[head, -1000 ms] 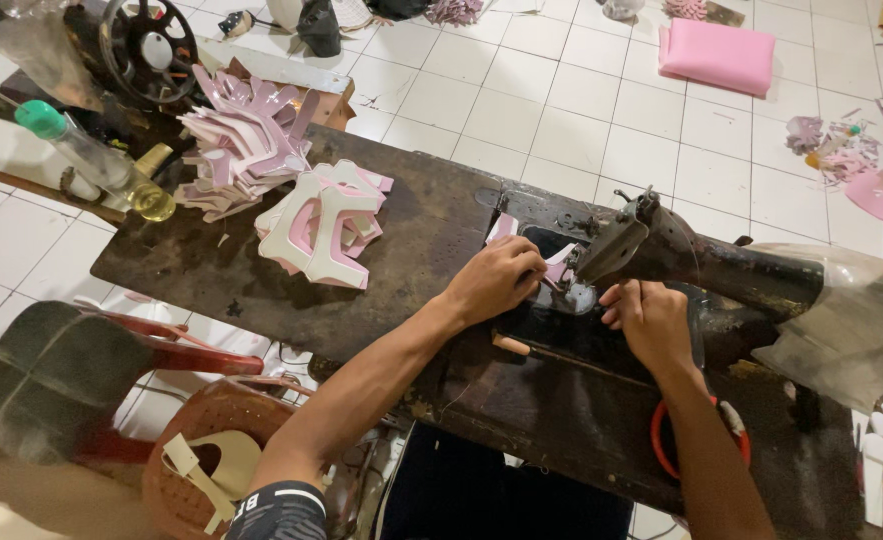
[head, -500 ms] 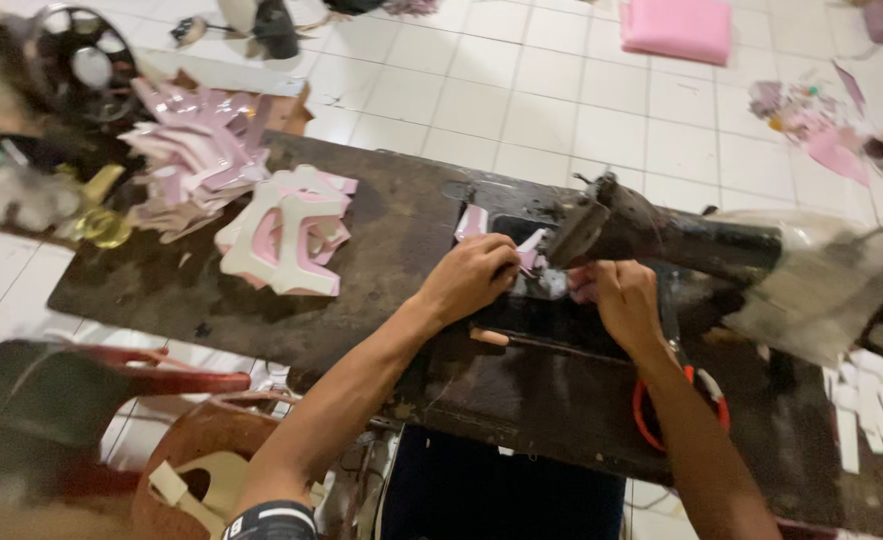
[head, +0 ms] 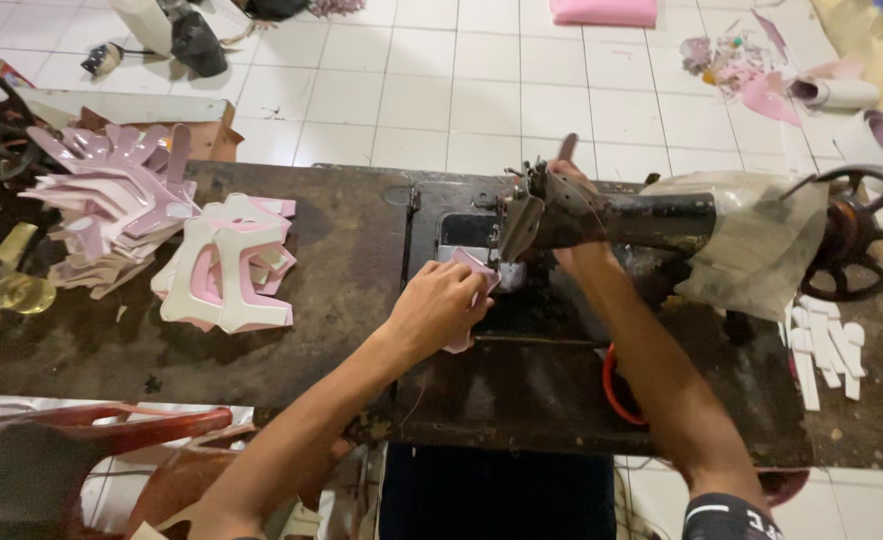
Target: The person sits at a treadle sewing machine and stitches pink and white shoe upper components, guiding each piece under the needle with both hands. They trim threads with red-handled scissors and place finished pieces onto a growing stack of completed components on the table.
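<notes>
I sit at a dark old sewing machine (head: 621, 215) on a worn black table (head: 341, 340). My left hand (head: 441, 305) presses on a small pink cut piece (head: 468, 263) lying at the presser foot, fingers curled over it. My right forearm crosses the table in front of the machine. My right hand (head: 568, 262) goes under the machine's arm just behind its head and is mostly hidden there. I cannot see what its fingers do.
Two stacks of pink and white cut shapes (head: 226, 270) (head: 121, 200) lie on the table's left. Clear plastic (head: 751, 235) wraps the machine next to the handwheel (head: 861, 235). White strips (head: 826, 345) lie at the right. A red chair (head: 81, 450) stands at the lower left.
My right hand has left the piece in front of the needle and gone up behind the machine head. My left hand stays on the pink piece. My view has swung to the right.
</notes>
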Available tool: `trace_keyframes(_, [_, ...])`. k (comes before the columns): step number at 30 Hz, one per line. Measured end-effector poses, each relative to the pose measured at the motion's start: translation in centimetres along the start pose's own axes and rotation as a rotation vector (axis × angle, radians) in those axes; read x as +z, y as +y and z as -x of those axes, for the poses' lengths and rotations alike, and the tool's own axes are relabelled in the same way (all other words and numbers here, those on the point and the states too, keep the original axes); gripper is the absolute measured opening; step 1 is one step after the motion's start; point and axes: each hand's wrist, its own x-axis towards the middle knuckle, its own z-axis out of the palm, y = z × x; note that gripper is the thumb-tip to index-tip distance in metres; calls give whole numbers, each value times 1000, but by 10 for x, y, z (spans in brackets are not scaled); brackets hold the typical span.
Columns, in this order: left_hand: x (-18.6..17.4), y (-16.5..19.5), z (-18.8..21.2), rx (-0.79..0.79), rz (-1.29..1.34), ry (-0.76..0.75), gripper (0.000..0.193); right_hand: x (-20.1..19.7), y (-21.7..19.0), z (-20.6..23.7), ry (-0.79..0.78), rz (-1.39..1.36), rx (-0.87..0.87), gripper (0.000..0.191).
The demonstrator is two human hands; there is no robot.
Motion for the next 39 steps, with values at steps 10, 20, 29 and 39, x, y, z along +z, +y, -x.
trace_keyframes(10, [2,-3,-4,106,56,79,21,28,-43,90,394,1395,294,19])
trace_keyframes(20, [3,4,5,122,75,111,29,48,-50,105,380,1204,384,16])
trace_keyframes(29, [5,-8,8,200,69,-26,21,28,-12,80,319,1205,471,22])
trace_keyframes(39, [15,-12,8,197,13,-40,21,34,-15,75,364,1336,508,29])
